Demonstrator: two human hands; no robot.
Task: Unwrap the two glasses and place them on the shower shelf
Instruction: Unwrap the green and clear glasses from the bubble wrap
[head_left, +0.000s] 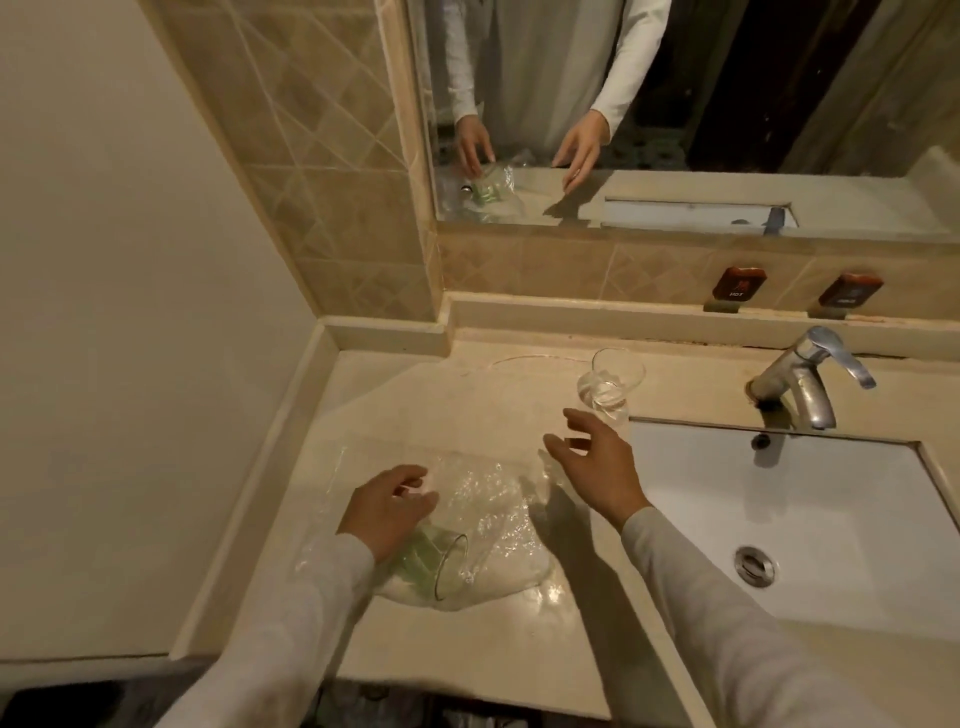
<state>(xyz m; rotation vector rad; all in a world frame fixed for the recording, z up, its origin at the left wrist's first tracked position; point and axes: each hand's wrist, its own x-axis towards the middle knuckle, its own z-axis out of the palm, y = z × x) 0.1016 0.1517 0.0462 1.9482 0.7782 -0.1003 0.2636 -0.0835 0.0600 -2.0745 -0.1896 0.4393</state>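
Second glass (439, 564) lies on its side on the clear plastic wrap (488, 509), near the counter's (467, 654) front-left edge, mouth open toward the front, greenish label or insert inside; looks only partly free of the wrap. First glass (610, 387) stands upright and bare toward the back of the counter, just beside the sink's (779, 509) back-left corner. Step in hand, as I judge it: finishing the unwrap of the lying glass. Pin or lift the glass body with one hand, peel the wrap off with the other, don't let it roll to the front edge. Your left hand (387, 512) rests over the base end of the lying glass, fingers curled loosely, touching wrap and glass; a firm clench isn't clear, cannot tell. Your right hand (597, 465) hovers spread and empty between the two glasses, very near the upright one, contact not visible. Tap (808, 382) well clear at the back right. Shower shelf not in view.
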